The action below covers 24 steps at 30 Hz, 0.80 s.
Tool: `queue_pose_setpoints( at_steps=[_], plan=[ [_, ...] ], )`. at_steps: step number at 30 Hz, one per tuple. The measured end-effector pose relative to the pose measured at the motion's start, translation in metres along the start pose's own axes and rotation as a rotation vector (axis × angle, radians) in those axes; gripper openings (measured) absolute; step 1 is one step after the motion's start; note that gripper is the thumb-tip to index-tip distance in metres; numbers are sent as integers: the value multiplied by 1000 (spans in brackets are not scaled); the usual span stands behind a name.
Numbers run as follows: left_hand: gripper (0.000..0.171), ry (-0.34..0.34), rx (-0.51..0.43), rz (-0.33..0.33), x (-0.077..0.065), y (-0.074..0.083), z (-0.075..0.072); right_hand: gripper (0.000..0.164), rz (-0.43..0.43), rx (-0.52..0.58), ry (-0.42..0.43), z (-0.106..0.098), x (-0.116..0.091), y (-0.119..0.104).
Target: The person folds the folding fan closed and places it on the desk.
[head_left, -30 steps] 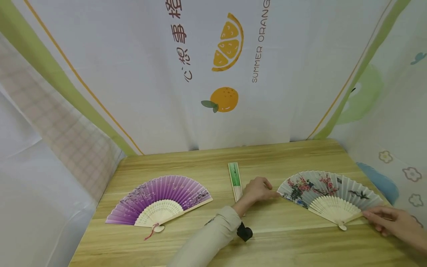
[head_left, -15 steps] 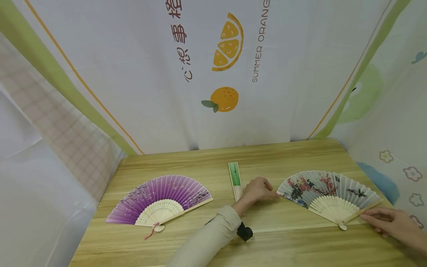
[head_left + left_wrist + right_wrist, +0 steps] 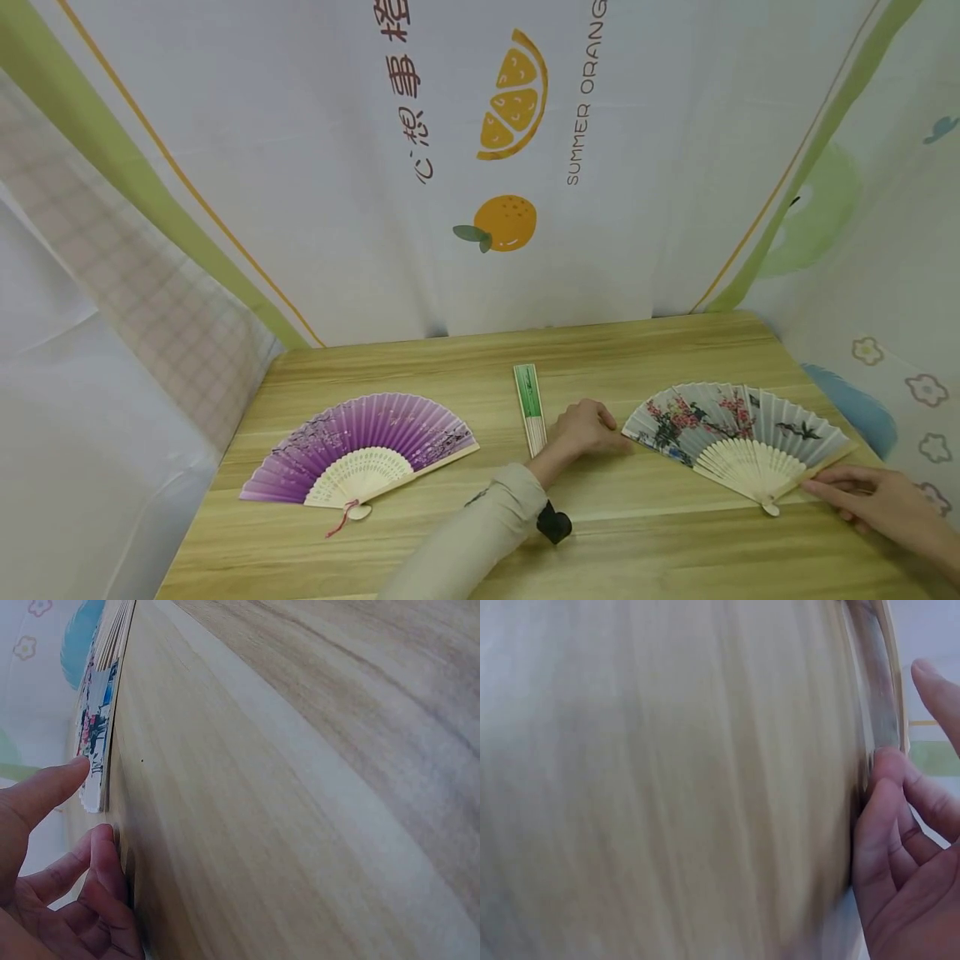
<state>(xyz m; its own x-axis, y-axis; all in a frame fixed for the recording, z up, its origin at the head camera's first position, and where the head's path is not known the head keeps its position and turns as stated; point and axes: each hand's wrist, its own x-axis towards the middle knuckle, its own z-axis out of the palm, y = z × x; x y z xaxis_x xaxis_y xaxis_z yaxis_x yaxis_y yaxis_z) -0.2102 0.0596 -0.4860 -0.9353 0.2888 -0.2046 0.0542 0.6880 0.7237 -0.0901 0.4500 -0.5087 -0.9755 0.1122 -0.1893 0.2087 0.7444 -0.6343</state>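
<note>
A white folding fan [image 3: 720, 421] with pink blossoms and pale ribs lies spread on the right of the table. At its left corner is my left hand [image 3: 583, 427], fingertips right by the edge; in the left wrist view the thumb [image 3: 64, 784] overlaps the fan and stays apart from the bent fingers. My right hand [image 3: 881, 500] touches the fan's right outer rib with its fingers. The right wrist view shows those fingers [image 3: 889, 769] against the rib, the thumb standing away from them. A folded green fan [image 3: 528, 396] lies partly behind my left wrist.
An open purple fan [image 3: 382, 429] with a red tassel lies on the left of the wooden table [image 3: 465, 367]. White cloth with a printed orange [image 3: 510, 223] hangs behind the table, and more cloth hangs at both sides.
My right hand has shifted slightly left, and the white fan's right outer rib has moved left with it, narrowing the spread a little. My left hand stays nearly in place.
</note>
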Motion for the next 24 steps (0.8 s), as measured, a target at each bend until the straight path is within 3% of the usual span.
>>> queue_pose_setpoints(
  at_steps=[7, 15, 19, 24],
  plan=[
    [29, 6, 9, 13, -3, 2, -1, 60, 82, 186, -68, -1, 2, 1],
    [33, -6, 32, -32, -4, 4, -2, 24, 95, 528, -181, -8, 2, 11],
    [32, -4, 26, -32, -1, 2, 0, 17, 75, 583, -219, -8, 2, 13],
    [29, -7, 32, -17, -4, 4, -2, 25, 78, 554, -208, -7, 2, 11]
  ],
)
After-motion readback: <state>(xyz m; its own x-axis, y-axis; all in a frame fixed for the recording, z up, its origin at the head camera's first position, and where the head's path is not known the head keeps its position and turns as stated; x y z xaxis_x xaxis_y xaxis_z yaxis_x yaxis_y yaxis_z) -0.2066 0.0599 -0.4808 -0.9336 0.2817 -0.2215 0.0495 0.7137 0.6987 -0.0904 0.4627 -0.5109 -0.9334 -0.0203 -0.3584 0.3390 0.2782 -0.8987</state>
